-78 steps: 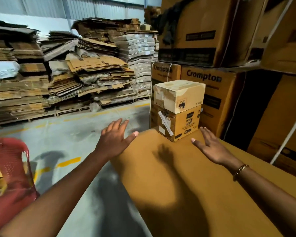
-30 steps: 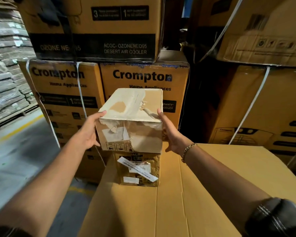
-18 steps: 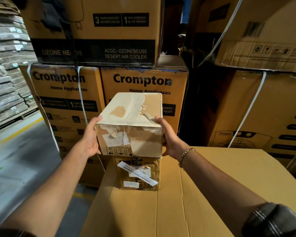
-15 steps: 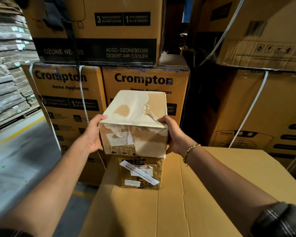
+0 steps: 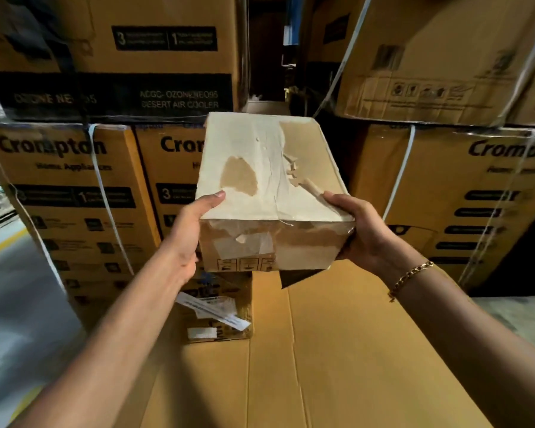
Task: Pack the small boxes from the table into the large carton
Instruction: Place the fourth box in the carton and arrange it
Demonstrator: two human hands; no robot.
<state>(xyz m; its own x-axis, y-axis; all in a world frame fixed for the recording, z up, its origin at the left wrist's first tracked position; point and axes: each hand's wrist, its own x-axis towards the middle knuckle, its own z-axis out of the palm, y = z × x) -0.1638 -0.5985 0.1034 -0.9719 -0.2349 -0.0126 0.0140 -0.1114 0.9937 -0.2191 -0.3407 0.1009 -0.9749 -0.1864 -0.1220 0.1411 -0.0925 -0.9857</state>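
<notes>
A person lifts a pale box (image 5: 269,193) between both hands in a warehouse aisle. The left hand (image 5: 187,233) clamps its left side with the thumb hooked over the top edge. The right hand (image 5: 357,230), a bracelet (image 5: 411,276) on its wrist, grips the right corner the same way. Holding opposite sides likely keeps the battered, tape-scarred box level and stops it from twisting as it is carried. The box hangs in the air above the far end of the cardboard-covered bench (image 5: 352,366), over and a little to the right of a brown box (image 5: 220,307) that sits on the bench near its left edge. It looks clear of that box, though the gap itself is hidden. Strapped cartons (image 5: 68,196) rise close behind, which may be why the box is being drawn toward the person rather than sideways. Half a second ago the pale box sat lower and squarely over the brown one. It now fills more of the view, higher and shifted right, with both thumbs further onto its lid. A couple of seconds earlier both hands were spread and empty, reaching for the two stacked boxes. The large carton it is meant for cannot be picked out here, so packing of this box appears only just begun.
</notes>
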